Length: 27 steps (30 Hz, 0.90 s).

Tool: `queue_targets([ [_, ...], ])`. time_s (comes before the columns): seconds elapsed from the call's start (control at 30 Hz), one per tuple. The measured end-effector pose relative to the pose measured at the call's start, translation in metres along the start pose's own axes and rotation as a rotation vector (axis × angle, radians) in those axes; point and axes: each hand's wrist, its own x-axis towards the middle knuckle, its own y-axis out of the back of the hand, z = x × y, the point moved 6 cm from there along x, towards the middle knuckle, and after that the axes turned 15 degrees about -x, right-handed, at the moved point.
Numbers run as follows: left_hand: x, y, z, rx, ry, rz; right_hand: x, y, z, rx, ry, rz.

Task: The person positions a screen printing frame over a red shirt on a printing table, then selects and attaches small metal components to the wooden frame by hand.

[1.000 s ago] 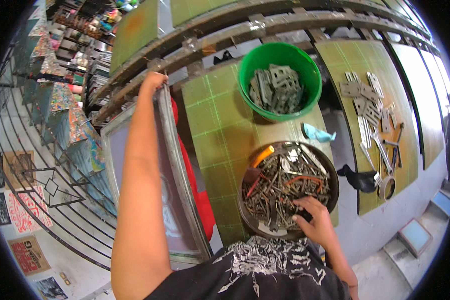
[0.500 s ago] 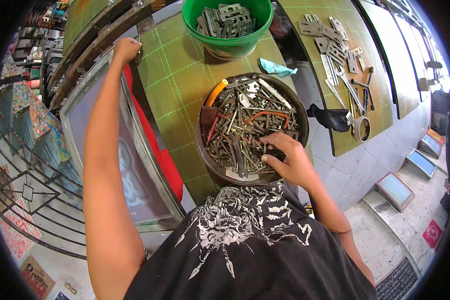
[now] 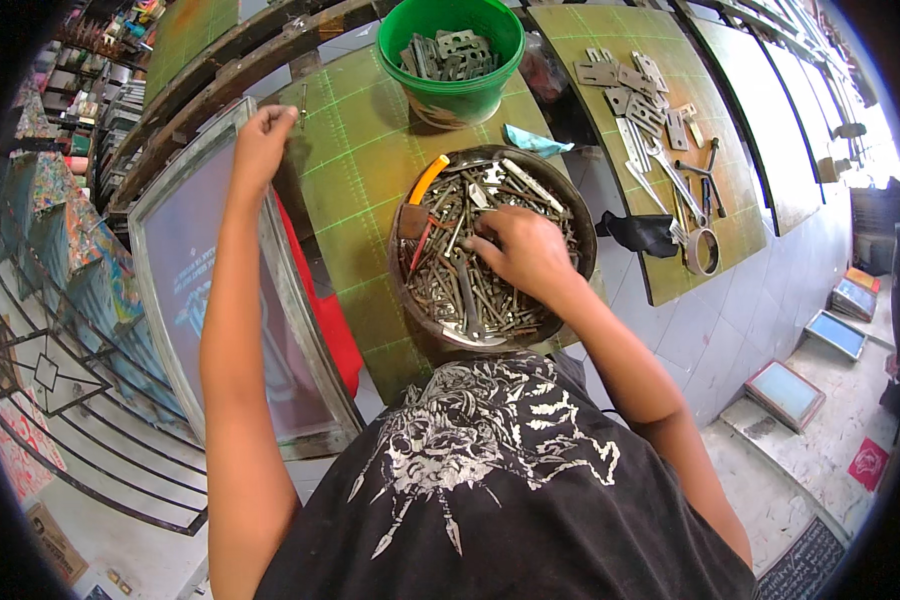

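Note:
My left hand (image 3: pixel 268 135) is raised at the upper left, fingers closed, beside a thin bolt-like piece (image 3: pixel 303 102) near the screen frame's corner; what they hold is unclear. My right hand (image 3: pixel 515 250) is in a round metal pan (image 3: pixel 412 290) of loose bolts and tools, thumb and forefinger apart, other fingertips partly hidden. An orange-handled tool (image 3: pixel 430 178) and an open-ended spanner (image 3: pixel 468 305) lie in the pan. The pan stands on a green gridded board (image 3: pixel 350 210); above it is a green bucket (image 3: pixel 410 85) of metal plates.
A framed screen (image 3: pixel 205 260) leans at left over red cloth (image 3: pixel 335 335), near black railings (image 3: pixel 45 372). On the right board (image 3: pixel 720 270) lie metal plates (image 3: pixel 640 90), spanners (image 3: pixel 670 170), black cloth (image 3: pixel 635 232) and a tape roll (image 3: pixel 702 252). A blue scrap (image 3: pixel 535 140) lies above the pan.
My right hand has moved up and left within the pan. My left hand has shifted relative to the screen frame's corner. The camera view has tilted, bringing more of the shirt into view.

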Motion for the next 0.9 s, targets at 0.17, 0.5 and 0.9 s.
queue_targets([
  [0.17, -0.109, -0.017, 0.025, -0.167, 0.015, -0.149, 0.017, -0.022, -0.010, -0.198, -0.065, 0.076],
  [0.5, -0.226, -0.085, -0.006, -0.345, 0.114, -0.166, 0.001, -0.005, 0.000, 0.064, -0.132, 0.026],
  [0.9, -0.285, -0.141, -0.018, -0.791, 0.407, -0.215, -0.090, 0.036, -0.050, 0.117, 0.257, 0.016],
])
